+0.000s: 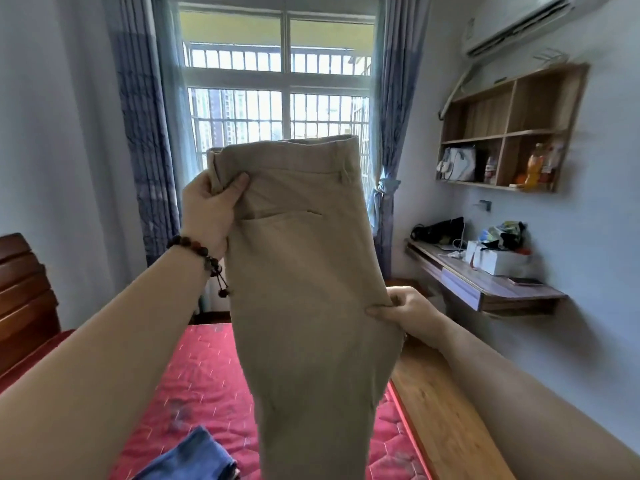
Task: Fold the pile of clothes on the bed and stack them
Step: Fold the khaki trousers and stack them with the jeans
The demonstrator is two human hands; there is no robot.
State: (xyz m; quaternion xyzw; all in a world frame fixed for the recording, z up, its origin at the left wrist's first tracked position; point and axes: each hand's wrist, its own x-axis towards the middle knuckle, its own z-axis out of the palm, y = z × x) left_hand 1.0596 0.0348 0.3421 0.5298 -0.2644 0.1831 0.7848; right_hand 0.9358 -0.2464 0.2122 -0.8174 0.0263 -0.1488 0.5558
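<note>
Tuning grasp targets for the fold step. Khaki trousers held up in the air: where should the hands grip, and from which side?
Probably as now. The khaki trousers hang lengthwise, waistband on top. The left hand pinches the waistband's left corner from the side, carrying the weight. The right hand pinches the right edge lower down, from the right, likely steadying the cloth.

Khaki trousers (304, 271) (red quilted bedspread (207, 375))

bed (207, 372): red quilted cover | on it: 1 folded blue garment (194, 459), near edge
</note>
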